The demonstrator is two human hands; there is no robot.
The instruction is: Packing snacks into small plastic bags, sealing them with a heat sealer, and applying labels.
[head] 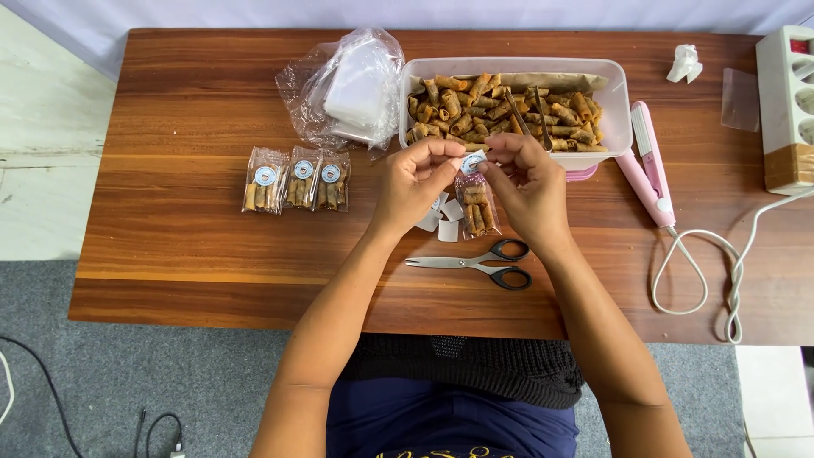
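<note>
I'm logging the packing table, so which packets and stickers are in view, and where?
Three sealed packets: row left of the hands, clear, round blue-white stickers.
Held packet: between left hand and right hand, clear.
Round sticker: at the fingertips, blue-white.
Bag of empty pouches: table top, clear.

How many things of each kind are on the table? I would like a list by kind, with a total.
Sealed snack packets lying in a row: 3
Snack packet held in both hands: 1
Container of rolled snacks: 1
Clear bag of empty packets: 1
Scissors: 1
Pink heat sealer: 1
Power strip: 1
Total: 9
</note>
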